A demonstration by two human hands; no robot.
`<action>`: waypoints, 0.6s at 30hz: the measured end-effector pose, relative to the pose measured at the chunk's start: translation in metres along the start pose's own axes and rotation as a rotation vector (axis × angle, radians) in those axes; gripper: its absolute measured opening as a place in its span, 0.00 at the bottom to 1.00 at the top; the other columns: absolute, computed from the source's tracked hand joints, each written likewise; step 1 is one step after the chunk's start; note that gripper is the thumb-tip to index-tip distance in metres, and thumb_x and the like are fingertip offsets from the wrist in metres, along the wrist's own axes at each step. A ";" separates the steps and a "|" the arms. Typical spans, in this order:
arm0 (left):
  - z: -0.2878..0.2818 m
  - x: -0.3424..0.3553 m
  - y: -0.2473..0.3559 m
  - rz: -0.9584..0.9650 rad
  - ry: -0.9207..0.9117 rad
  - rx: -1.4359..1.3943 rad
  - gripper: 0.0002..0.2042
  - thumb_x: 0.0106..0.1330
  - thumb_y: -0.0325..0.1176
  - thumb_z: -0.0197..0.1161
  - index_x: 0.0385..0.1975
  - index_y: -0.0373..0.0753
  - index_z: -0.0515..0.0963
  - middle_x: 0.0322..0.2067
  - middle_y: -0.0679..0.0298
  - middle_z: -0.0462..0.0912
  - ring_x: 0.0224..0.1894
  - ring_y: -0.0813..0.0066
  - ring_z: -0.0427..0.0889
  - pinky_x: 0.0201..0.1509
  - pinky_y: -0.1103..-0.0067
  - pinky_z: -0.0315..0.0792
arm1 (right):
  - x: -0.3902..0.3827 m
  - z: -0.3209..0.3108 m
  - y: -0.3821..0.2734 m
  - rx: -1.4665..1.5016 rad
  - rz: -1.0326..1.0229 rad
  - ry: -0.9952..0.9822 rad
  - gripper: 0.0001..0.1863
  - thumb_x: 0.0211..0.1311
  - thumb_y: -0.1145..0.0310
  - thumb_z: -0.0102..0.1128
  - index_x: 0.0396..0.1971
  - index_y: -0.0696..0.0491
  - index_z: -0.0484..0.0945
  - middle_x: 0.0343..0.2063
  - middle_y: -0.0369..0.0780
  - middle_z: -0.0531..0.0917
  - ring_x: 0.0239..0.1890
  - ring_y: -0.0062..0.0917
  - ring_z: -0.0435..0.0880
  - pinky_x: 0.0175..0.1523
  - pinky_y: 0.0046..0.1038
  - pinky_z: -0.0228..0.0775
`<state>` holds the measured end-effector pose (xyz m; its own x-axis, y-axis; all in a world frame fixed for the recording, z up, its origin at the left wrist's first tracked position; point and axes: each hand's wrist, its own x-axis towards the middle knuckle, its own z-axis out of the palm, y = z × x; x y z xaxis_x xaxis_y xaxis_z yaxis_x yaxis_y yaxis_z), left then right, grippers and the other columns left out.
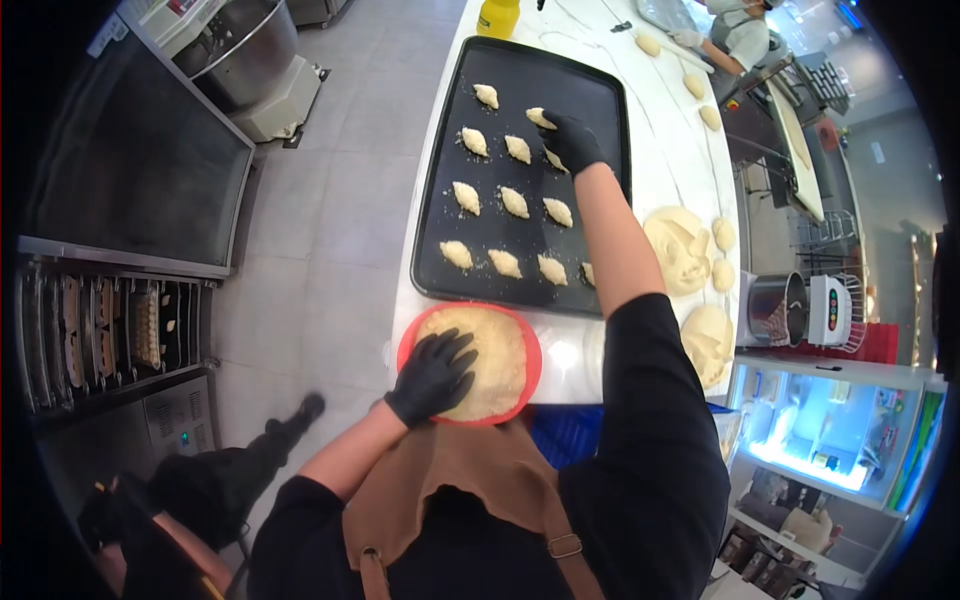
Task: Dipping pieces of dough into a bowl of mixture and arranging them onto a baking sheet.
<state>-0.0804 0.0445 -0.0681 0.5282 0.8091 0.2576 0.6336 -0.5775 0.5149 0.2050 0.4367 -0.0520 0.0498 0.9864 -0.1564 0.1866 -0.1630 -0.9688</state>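
"Looking at the black-gloved right hand [572, 142], is it grasping anything?"

"Its fingertips touch a small, pale, spindle-shaped dough piece [538, 117] near the far edge of the black rectangular tray [540, 72]; I cannot tell whether they pinch it or merely rest there. The black-gloved left hand [437, 378] lies, fingers loosely spread, on pale yellowish crumbs [500, 352] in a round red bowl [535, 352], just beside the tray's near edge."

"What could go wrong?"

"Too firm a squeeze could flatten that piece, I'd judge, and a low palm could smear the neighbouring piece [554, 159] partly hidden beneath it. Leaning on the bowl's rim might tip it, so close to the worktop's left edge."

"And the surroundings?"

"A white, grey-veined worktop [655, 150], smooth pale dough lumps [680, 250] towards its right edge, a yellow bottle [497, 18] beyond the tray. Grey floor tiles [345, 180], a steel-bowled mixer [282, 103]; a co-worker [738, 45] by the worktop's far right corner."
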 end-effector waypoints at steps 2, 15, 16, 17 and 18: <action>-0.003 0.001 0.000 -0.021 -0.012 -0.016 0.17 0.63 0.36 0.67 0.51 0.39 0.82 0.61 0.54 0.79 0.62 0.50 0.77 0.63 0.62 0.71 | 0.042 0.026 0.006 -0.145 -0.018 0.019 0.15 0.66 0.68 0.64 0.47 0.61 0.84 0.40 0.47 0.88 0.37 0.32 0.87 0.45 0.28 0.79; -0.006 0.006 -0.006 -0.023 -0.007 -0.119 0.16 0.62 0.35 0.67 0.49 0.38 0.82 0.59 0.54 0.80 0.60 0.51 0.79 0.61 0.64 0.73 | 0.136 0.038 0.041 -1.033 -0.118 0.200 0.24 0.59 0.53 0.68 0.48 0.56 0.86 0.42 0.48 0.90 0.40 0.39 0.89 0.49 0.34 0.80; -0.005 0.006 -0.006 -0.022 -0.012 -0.122 0.16 0.62 0.35 0.67 0.49 0.38 0.82 0.59 0.54 0.80 0.60 0.51 0.79 0.61 0.64 0.73 | 0.132 0.042 0.035 -1.023 -0.126 0.154 0.25 0.59 0.52 0.68 0.47 0.57 0.86 0.42 0.48 0.90 0.40 0.40 0.89 0.50 0.35 0.80; -0.004 0.006 -0.007 -0.020 -0.021 -0.129 0.16 0.62 0.35 0.67 0.49 0.38 0.82 0.59 0.54 0.80 0.60 0.52 0.79 0.61 0.64 0.73 | 0.123 0.047 0.029 -1.014 -0.128 0.110 0.25 0.59 0.52 0.67 0.47 0.57 0.86 0.42 0.49 0.90 0.41 0.41 0.88 0.50 0.35 0.80; -0.004 0.003 -0.006 -0.021 -0.030 -0.133 0.16 0.61 0.35 0.67 0.49 0.38 0.82 0.59 0.54 0.80 0.59 0.52 0.79 0.61 0.64 0.73 | 0.115 0.051 0.026 -1.002 -0.132 0.063 0.25 0.59 0.51 0.66 0.46 0.58 0.86 0.41 0.49 0.89 0.41 0.42 0.88 0.50 0.36 0.79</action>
<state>-0.0847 0.0512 -0.0675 0.5331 0.8163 0.2222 0.5654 -0.5391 0.6242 0.1651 0.5470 -0.1047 0.0159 0.9996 -0.0212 0.9306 -0.0226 -0.3653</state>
